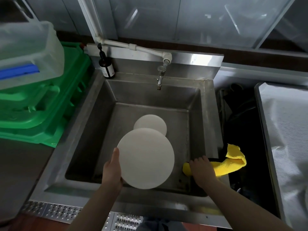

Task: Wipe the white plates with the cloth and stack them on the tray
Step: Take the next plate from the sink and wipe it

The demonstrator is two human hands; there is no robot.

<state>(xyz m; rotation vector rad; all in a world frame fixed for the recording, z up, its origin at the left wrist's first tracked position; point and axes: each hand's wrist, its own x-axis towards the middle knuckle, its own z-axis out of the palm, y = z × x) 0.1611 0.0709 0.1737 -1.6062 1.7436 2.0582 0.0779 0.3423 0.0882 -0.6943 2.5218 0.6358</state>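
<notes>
The left hand holds a big white plate by its left edge. The thumb lies on top of the plate and the other fingers are under it, out of sight. The plate is up over the near part of the sink, and it is tilted a bit.

The right hand rests on a yellow cloth at the right side of the sink. Its fingers curl down over the cloth and grip it. One end of the cloth pokes out to the left of the hand, inside the sink. The rest hangs over the sink's right rim, and its far end folds up by the dark gap on the right.

A second plate lies flat on the sink floor, just past the big plate. The big plate hides its near edge.

A tap hangs over the far side of the sink, fed by a white pipe. A dark bottle with a pump stands on the far left corner of the sink.

To the left are green crates with a clear box on top. To the right, past the dark gap, is a shiny metal tray.
</notes>
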